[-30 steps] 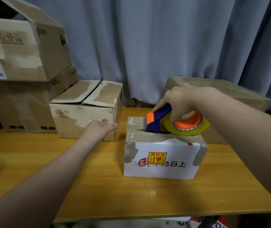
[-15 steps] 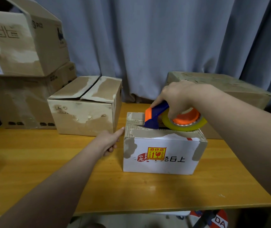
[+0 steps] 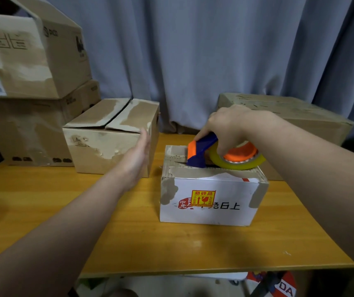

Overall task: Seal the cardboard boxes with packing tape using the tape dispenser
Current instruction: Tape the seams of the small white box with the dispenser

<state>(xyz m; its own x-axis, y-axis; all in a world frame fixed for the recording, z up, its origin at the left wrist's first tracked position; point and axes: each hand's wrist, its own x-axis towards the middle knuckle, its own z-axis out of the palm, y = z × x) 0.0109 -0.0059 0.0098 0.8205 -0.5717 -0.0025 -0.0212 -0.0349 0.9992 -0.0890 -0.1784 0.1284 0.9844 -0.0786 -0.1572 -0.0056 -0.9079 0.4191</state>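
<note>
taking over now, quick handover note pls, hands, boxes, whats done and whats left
Right hand grips the tape dispenser, set on the top seam of the white box near its left end.
Left hand open, fingers straight, between the white box and the brown box behind it; contact unclear.
Done: dispenser placed; no laid strip visible, seam shows a dark gap.
To do: pull tape along that seam, then likely the brown box, flaps closed, on the table.

Scuffed matt cardboard box [image 3: 212, 202]; glossy plastic tape dispenser [image 3: 199, 153]; smooth wood table [image 3: 43, 211].
</note>
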